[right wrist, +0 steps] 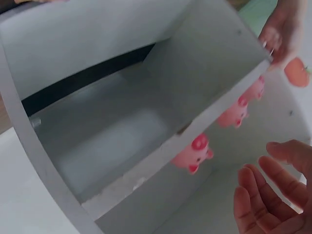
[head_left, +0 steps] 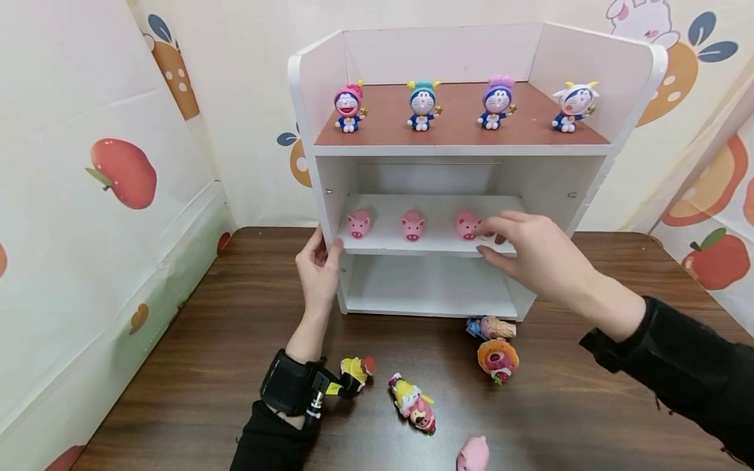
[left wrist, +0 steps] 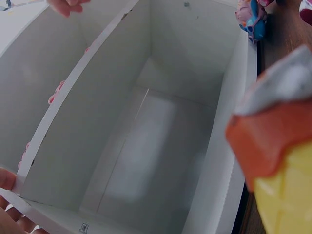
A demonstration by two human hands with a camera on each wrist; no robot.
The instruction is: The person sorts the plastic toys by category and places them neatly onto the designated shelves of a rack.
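Observation:
A white shelf unit (head_left: 427,288) stands against the back wall. My left hand (head_left: 318,271) grips the front edge of its left side panel, the thumb in front and the other fingers round the outer side. Three pink pig figurines (head_left: 413,226) sit in a row on the middle shelf, facing out. At the right end of that row is my right hand (head_left: 538,252), thumb and fingers spread. In the right wrist view, nothing lies between those fingers (right wrist: 253,190), and the nearest pig (right wrist: 194,153) stands apart from them.
Several cat figurines (head_left: 422,106) in coloured hoods line the brown top shelf. On the dark wooden table (head_left: 235,353) lie a pink pig (head_left: 473,454), a figurine in yellow (head_left: 355,371), a yellow-and-pink pair (head_left: 413,404), and an orange-ringed figurine (head_left: 498,360) beside another (head_left: 491,328).

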